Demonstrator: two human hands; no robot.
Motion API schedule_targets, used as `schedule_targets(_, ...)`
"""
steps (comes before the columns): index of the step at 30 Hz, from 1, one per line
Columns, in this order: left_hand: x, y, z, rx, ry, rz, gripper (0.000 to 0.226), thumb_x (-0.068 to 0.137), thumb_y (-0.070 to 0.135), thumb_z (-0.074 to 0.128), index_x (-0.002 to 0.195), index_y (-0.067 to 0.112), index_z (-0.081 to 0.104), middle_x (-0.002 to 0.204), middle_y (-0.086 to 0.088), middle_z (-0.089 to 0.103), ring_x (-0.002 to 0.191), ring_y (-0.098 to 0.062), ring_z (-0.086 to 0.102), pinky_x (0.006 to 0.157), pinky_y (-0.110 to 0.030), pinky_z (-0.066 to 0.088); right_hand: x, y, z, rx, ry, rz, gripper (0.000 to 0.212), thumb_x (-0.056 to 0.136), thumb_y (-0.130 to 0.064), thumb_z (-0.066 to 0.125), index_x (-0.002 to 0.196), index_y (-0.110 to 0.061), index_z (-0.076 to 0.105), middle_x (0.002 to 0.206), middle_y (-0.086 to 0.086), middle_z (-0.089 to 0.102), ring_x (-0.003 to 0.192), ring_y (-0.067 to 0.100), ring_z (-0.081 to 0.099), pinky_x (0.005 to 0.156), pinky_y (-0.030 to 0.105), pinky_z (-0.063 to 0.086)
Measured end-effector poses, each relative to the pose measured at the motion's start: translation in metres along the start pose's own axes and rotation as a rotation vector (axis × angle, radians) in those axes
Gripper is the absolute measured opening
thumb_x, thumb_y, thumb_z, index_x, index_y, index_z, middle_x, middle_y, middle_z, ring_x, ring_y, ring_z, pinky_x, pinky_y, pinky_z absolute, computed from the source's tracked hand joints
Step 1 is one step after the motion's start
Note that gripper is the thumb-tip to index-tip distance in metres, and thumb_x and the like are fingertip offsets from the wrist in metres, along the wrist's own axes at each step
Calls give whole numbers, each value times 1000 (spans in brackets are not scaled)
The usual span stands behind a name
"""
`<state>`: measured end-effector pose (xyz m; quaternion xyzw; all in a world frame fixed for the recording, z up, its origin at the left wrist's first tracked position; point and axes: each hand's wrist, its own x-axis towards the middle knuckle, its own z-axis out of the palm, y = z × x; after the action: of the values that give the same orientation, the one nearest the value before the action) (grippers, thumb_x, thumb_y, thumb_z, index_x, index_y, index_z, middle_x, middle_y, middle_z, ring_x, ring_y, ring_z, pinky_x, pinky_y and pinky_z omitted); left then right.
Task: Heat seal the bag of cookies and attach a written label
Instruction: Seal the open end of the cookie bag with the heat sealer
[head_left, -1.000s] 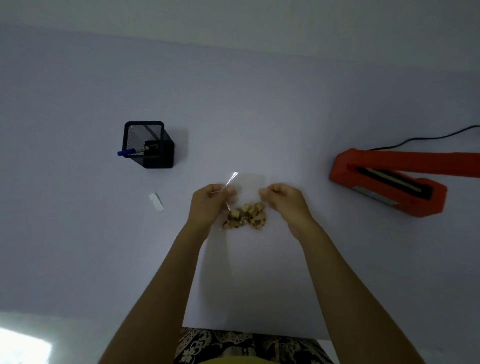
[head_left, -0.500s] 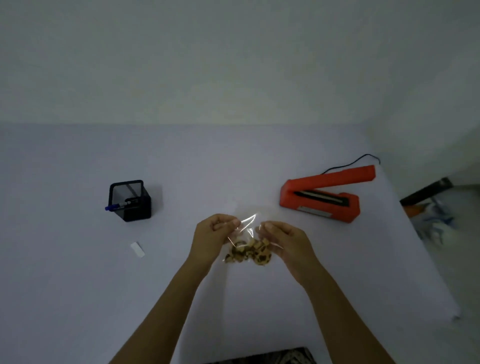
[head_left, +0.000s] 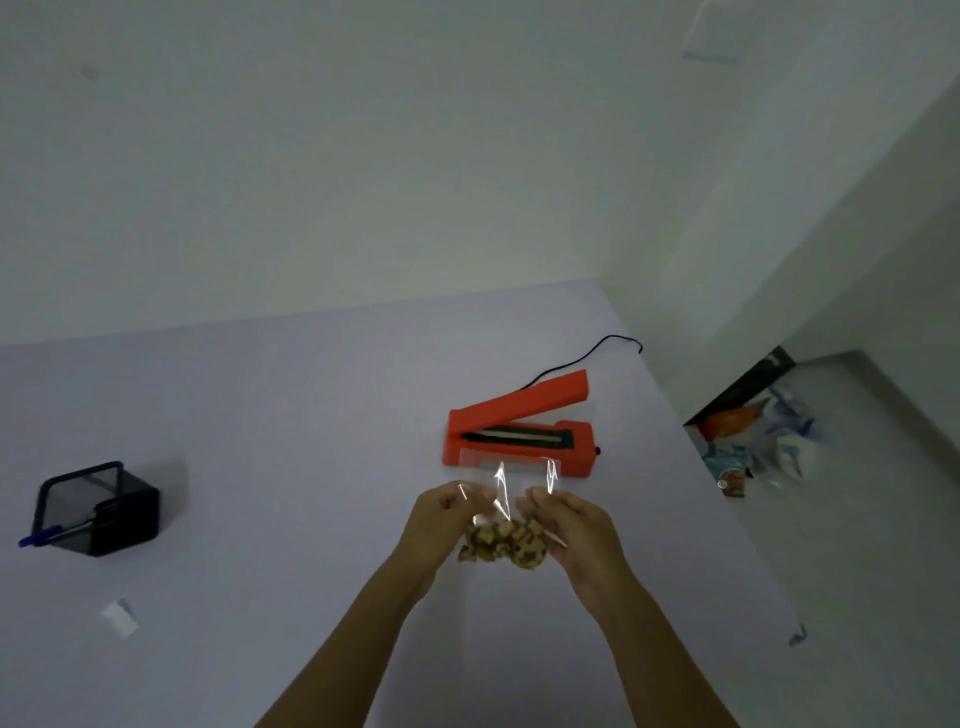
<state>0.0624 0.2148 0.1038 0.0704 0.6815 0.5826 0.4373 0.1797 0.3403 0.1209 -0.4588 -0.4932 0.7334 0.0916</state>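
Here both hands (head_left: 511, 519) pinch the clear bag (head_left: 506, 512), its open top hard to make out.

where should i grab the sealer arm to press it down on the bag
Grip the raised free end of the heat sealer arm, coming from above. It hinges at the left end and stands tilted open over the base, so the far tip probably gives most leverage.

From my end the bag (head_left: 511, 486) is thin clear plastic, glossy, throwing white glints right in front of the heat sealer (head_left: 519, 428). That sealer's shell looks like smooth orange plastic. Off to its left, the pen holder (head_left: 96, 509) is black mesh, looks metal. The table (head_left: 285, 441) reads matt and smooth.
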Motion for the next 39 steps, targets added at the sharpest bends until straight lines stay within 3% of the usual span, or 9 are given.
schedule_targets(4, 28, 2, 33, -64, 88, -78, 27, 89, 31, 63, 86, 7, 74, 82, -5, 76, 76, -18, 71, 63, -25, 54, 34, -11, -25, 24, 17, 56, 18, 89, -20, 66, 98, -6, 73, 95, 9, 76, 93, 21, 71, 80, 33, 55)
schedule_targets(10, 63, -2, 61, -122, 251, -161, 34, 91, 34, 59, 86, 3, 71, 68, -6, 70, 54, -13, 65, 44, -19, 45, 78, -14, -38, 49, 42, 144, 15, 86, -20, 70, 92, -6, 73, 89, 10, 77, 83, 22, 73, 73, 31, 57)
schedule_targets(16, 83, -10, 63, -115, 374, -199, 41, 92, 36, 57, 93, -4, 68, 85, -14, 72, 73, -24, 67, 58, -31, 54, 109, -8, -36, 59, 70, 230, 21, 82, -23, 74, 94, -6, 74, 91, 9, 77, 88, 24, 72, 78, 35, 57)
schedule_targets(19, 91, -15, 61, -123, 394, -198, 48, 90, 38, 60, 99, -9, 64, 91, -22, 70, 81, -32, 67, 76, -43, 57, 119, -6, -33, 60, 74, 243, 19, 84, -21, 72, 97, -7, 73, 94, 10, 76, 91, 25, 71, 81, 37, 57)
schedule_targets(27, 93, -20, 55, -140, 298, -227, 30, 86, 34, 66, 92, 5, 72, 90, -13, 74, 86, -28, 70, 80, -38, 58, 129, 4, -29, 18, 84, 244, 13, 81, -22, 75, 87, -11, 73, 92, 11, 76, 93, 30, 71, 90, 49, 55)
schedule_targets(33, 97, -16, 54, -78, 292, -242, 26, 85, 30, 68, 90, 5, 72, 87, -9, 75, 77, -20, 71, 66, -29, 58, 126, 8, -25, 53, 97, 227, 15, 81, -21, 76, 91, -11, 72, 90, 9, 76, 85, 24, 72, 84, 42, 57)
schedule_targets(37, 101, -16, 53, -66, 324, -225, 30, 84, 31, 69, 90, 2, 72, 85, -12, 75, 77, -23, 71, 67, -29, 58, 126, 7, -24, 57, 113, 219, 11, 82, -21, 74, 89, -13, 72, 92, 9, 76, 85, 23, 72, 80, 39, 58)
schedule_targets(39, 102, -16, 52, -61, 334, -236, 34, 84, 33, 69, 89, 0, 71, 78, -9, 73, 66, -17, 70, 57, -24, 54, 126, 5, -24, 60, 115, 209, 11, 82, -21, 74, 89, -13, 72, 91, 9, 76, 85, 24, 72, 74, 35, 58)
